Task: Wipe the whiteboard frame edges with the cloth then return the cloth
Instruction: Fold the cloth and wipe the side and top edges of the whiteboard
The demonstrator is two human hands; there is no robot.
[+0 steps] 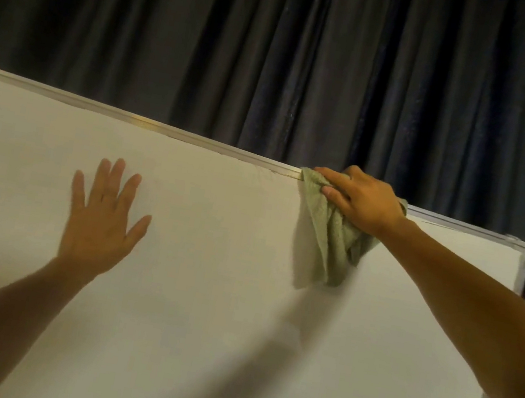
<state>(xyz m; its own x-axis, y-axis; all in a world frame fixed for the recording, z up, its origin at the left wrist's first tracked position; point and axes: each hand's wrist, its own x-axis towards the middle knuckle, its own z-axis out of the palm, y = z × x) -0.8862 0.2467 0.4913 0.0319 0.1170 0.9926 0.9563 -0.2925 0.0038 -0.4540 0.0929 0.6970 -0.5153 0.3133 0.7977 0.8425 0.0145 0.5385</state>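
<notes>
The right hand [363, 200] grips the green cloth [323, 240] bunched over the top frame [161, 128], fingers hooked over so the fabric hugs the edge. The left hand [100, 224] lies flat, fingers spread, on the whiteboard [200, 310], probably steadying it.

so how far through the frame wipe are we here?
Done: cannot tell from one frame which stretch has been wiped. In hand: the right hand presses the green cloth onto the top frame edge, near the right corner, while the left hand lies flat on the whiteboard. Left: the right side edge shows no cloth on it, other edges are out of view, and the cloth is not yet returned.
</notes>
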